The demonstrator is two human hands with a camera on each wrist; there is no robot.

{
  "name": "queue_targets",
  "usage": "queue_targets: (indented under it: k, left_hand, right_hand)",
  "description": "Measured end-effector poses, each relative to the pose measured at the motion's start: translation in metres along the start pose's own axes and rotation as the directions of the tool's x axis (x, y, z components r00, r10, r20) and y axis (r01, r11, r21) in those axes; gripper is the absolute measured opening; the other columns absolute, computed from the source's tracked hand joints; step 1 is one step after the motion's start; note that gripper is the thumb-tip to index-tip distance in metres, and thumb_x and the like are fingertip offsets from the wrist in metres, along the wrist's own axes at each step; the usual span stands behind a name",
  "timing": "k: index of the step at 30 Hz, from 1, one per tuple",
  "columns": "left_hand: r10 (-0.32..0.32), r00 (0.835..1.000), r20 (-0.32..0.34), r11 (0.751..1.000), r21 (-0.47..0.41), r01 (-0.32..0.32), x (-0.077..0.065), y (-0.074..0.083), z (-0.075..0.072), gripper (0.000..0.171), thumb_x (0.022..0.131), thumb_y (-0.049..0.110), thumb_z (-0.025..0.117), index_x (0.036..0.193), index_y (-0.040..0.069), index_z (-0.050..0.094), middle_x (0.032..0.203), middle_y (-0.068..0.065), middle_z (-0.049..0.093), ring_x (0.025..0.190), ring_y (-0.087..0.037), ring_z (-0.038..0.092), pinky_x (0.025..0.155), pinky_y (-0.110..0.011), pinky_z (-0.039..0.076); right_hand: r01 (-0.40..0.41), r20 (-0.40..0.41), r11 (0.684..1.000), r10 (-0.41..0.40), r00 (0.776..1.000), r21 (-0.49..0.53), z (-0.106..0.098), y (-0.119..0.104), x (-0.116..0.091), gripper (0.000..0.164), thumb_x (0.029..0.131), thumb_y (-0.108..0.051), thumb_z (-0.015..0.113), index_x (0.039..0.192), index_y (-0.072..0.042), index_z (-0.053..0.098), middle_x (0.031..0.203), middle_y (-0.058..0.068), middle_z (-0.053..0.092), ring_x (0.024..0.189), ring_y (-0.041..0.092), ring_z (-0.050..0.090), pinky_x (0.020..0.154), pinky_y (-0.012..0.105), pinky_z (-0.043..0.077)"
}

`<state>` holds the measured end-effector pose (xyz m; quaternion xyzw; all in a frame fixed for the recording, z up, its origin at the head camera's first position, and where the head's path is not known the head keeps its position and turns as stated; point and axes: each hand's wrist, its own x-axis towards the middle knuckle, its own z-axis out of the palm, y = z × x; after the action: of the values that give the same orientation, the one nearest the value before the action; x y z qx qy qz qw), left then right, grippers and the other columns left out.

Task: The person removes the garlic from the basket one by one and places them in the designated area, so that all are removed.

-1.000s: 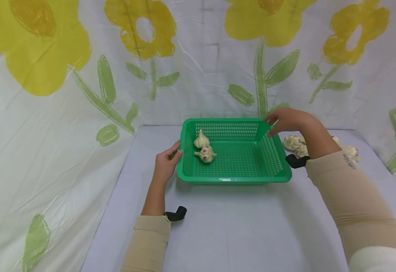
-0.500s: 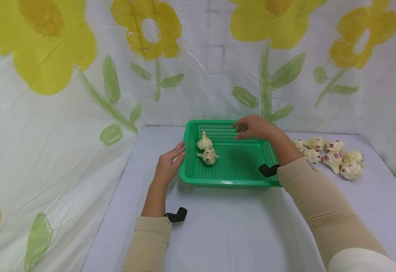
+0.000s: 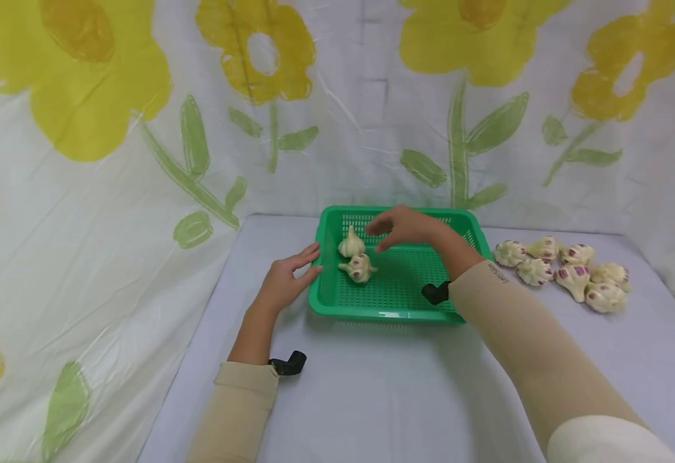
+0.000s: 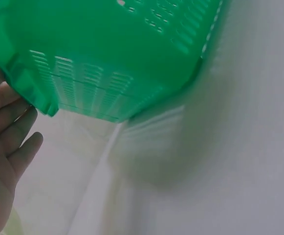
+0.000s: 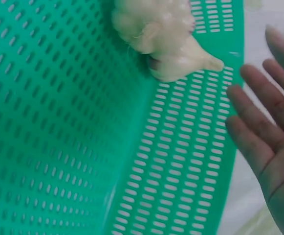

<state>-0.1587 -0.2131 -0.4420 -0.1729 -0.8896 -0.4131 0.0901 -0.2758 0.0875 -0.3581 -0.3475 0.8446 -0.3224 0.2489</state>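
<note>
A green plastic basket [image 3: 395, 315] with slotted walls stands on the table. Two garlic bulbs lie in its left end: an upright one [image 3: 351, 244] at the back and a tilted one [image 3: 358, 269] in front. My left hand [image 3: 286, 278] touches the basket's left rim, its fingers fairly straight; the left wrist view shows the fingertips [image 4: 28, 105] at the rim. Over the basket, my right hand [image 3: 405, 226] hovers just right of the bulbs with nothing in it. In the right wrist view its fingers [image 5: 259, 110] are extended, apart from the garlic [image 5: 176, 54].
Several more garlic bulbs [image 3: 573, 280] with purple patches lie in a group on the white table [image 3: 372, 399], right of the basket. A flower-printed curtain [image 3: 337, 154] hangs close behind the table and along its left side.
My right hand has moved left from the basket's right rim to near the two bulbs, bringing the garlic group on the right into view. The left hand stays at the left rim, fingers straighter.
</note>
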Motion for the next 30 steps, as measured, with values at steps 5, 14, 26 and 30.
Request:
queue_targets:
  k: [5, 14, 26, 30]
  left_hand:
    - [-0.020, 0.999, 0.038, 0.999, -0.028, 0.021, -0.004, -0.004, -0.002, 0.052, 0.094, 0.036, 0.067, 0.140, 0.014, 0.056, 0.149, 0.011, 0.046, 0.137, -0.016, 0.046, 0.112, -0.042, 0.041]
    - [-0.022, 1.000, 0.004, 0.997, -0.078, 0.022, -0.006, -0.006, 0.008, 0.049, 0.095, 0.032, 0.067, 0.139, 0.012, 0.057, 0.148, 0.009, 0.048, 0.137, -0.016, 0.047, 0.111, -0.041, 0.042]
    - [-0.037, 0.999, -0.030, 0.990, -0.136, 0.033, -0.007, -0.004, 0.011, 0.048, 0.094, 0.031, 0.068, 0.138, 0.014, 0.058, 0.147, 0.012, 0.048, 0.137, -0.012, 0.046, 0.111, -0.039, 0.042]
    - [-0.030, 0.999, -0.040, 0.992, -0.126, 0.025, -0.006, -0.003, 0.008, 0.048, 0.095, 0.032, 0.067, 0.138, 0.014, 0.058, 0.148, 0.012, 0.048, 0.137, -0.013, 0.046, 0.111, -0.039, 0.042]
  right_hand:
    - [0.015, 0.049, 0.988, -0.023, 0.999, 0.156, 0.007, 0.006, 0.011, 0.055, 0.086, -0.017, 0.078, 0.136, -0.006, 0.058, 0.139, 0.012, 0.059, 0.133, 0.033, 0.050, 0.101, 0.043, 0.051]
    - [-0.060, 0.157, 0.910, -0.006, 0.988, 0.410, 0.019, 0.032, 0.032, 0.056, 0.085, -0.006, 0.076, 0.138, -0.008, 0.058, 0.142, 0.010, 0.056, 0.134, 0.029, 0.049, 0.109, 0.046, 0.044]
    - [-0.055, 0.292, 0.947, -0.042, 0.955, 0.317, 0.033, 0.029, 0.050, 0.055, 0.085, -0.009, 0.076, 0.137, -0.014, 0.059, 0.141, 0.003, 0.058, 0.134, 0.020, 0.050, 0.111, 0.040, 0.043]
    - [-0.067, 0.320, 0.955, -0.030, 0.947, 0.288, 0.034, 0.023, 0.054, 0.056, 0.084, -0.009, 0.077, 0.136, -0.015, 0.060, 0.142, 0.004, 0.057, 0.137, 0.020, 0.047, 0.113, 0.041, 0.040]
